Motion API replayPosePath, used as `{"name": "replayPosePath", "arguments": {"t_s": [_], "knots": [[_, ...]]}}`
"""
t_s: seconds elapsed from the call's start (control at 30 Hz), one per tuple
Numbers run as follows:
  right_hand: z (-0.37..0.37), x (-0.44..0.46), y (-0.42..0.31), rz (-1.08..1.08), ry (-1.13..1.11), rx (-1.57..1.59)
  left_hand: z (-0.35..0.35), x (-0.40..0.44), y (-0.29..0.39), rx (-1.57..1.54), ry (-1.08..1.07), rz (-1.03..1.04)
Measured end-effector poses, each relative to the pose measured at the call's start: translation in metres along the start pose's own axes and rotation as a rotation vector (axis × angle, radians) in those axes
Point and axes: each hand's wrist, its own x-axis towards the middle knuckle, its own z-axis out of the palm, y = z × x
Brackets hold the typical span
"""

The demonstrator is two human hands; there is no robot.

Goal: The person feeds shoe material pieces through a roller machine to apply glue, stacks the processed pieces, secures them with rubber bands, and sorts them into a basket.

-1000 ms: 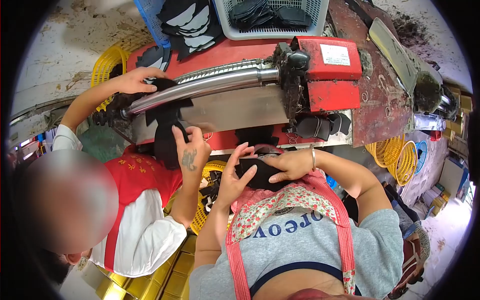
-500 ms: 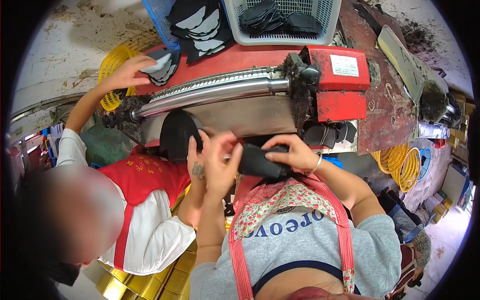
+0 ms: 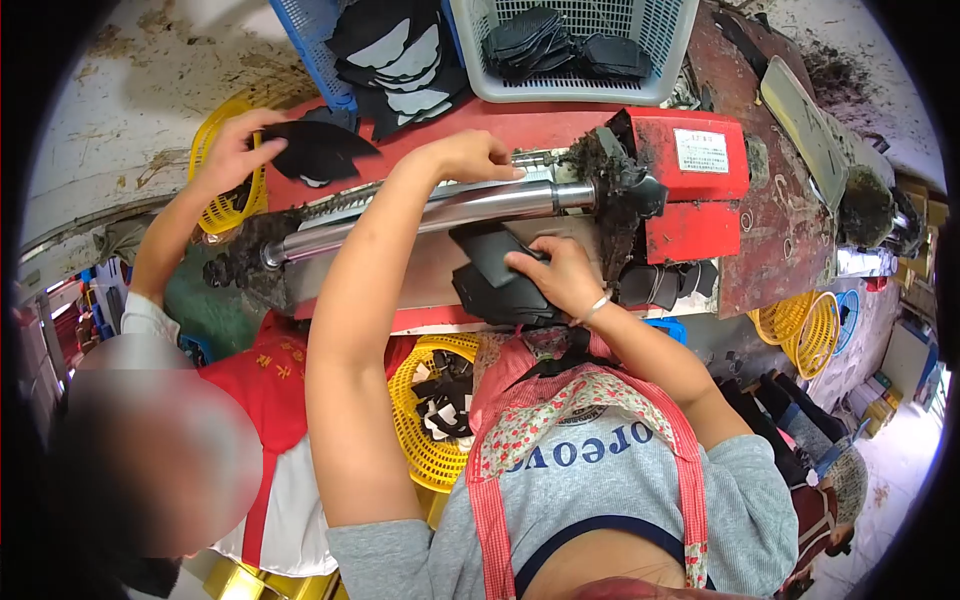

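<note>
My left hand (image 3: 468, 158) reaches over the metal roller (image 3: 450, 208), its fingers curled together near the roller's far side; anything between them is hidden. My right hand (image 3: 568, 280), with a bangle at the wrist, grips a dark flat piece (image 3: 490, 256) between thumb and fingers. More black pieces (image 3: 495, 297) lie under and against that piece, in front of the roller. At the left, a co-worker's hand (image 3: 240, 150) holds a black piece with pointed edges (image 3: 315, 150) over the red table (image 3: 400, 128).
Behind the roller stand a white basket (image 3: 580, 92) with black pieces and a blue basket (image 3: 318, 45) beside stacked black and white pieces. A red machine housing (image 3: 690, 155) is to the right. A yellow basket (image 3: 430, 470) of scraps sits below, beside the co-worker.
My left hand has moved from beside my right hand up and over the roller. My right hand has moved slightly forward, spreading the dark pieces. The co-worker has lifted a black piece at the left.
</note>
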Motion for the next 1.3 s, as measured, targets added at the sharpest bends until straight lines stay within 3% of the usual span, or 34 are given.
{"name": "replayPosePath", "arguments": {"t_s": [0.07,0.1,0.2,0.33,0.5,0.6,0.7,0.8,0.9,1.1,1.3], "knots": [[-0.003,-0.010,0.004,-0.074,0.066,-0.090,-0.005,0.005,-0.004,-0.039,-0.106,0.000],[-0.009,-0.014,0.001,0.006,-0.018,-0.029,-0.007,0.011,-0.014,-0.058,-0.146,0.052],[-0.005,-0.019,0.006,-0.084,-0.019,0.129,-0.024,0.013,-0.026,-0.133,-0.267,0.049],[-0.005,-0.019,-0.003,0.091,-0.115,0.106,-0.036,0.029,-0.054,-0.179,-0.209,-0.013],[-0.005,-0.006,-0.002,0.066,-0.110,-0.040,-0.024,0.040,-0.061,-0.536,-0.173,-0.029],[-0.005,-0.008,0.001,-0.007,-0.078,-0.018,-0.027,0.036,-0.053,-0.474,-0.099,-0.105],[-0.004,-0.012,0.012,-0.080,-0.085,0.040,-0.027,0.044,-0.067,-0.637,-0.187,-0.120],[0.001,-0.004,0.009,0.007,-0.048,-0.024,-0.033,0.038,-0.065,-0.596,-0.115,-0.155],[0.003,0.006,0.003,0.180,-0.087,-0.050,-0.042,0.035,-0.064,-0.637,-0.202,-0.213],[-0.003,-0.010,0.001,0.006,-0.060,0.075,-0.040,0.036,-0.063,-0.686,-0.153,-0.217],[0.005,0.000,-0.008,0.120,0.027,-0.022,-0.042,0.039,-0.065,-0.770,-0.231,-0.199]]}}
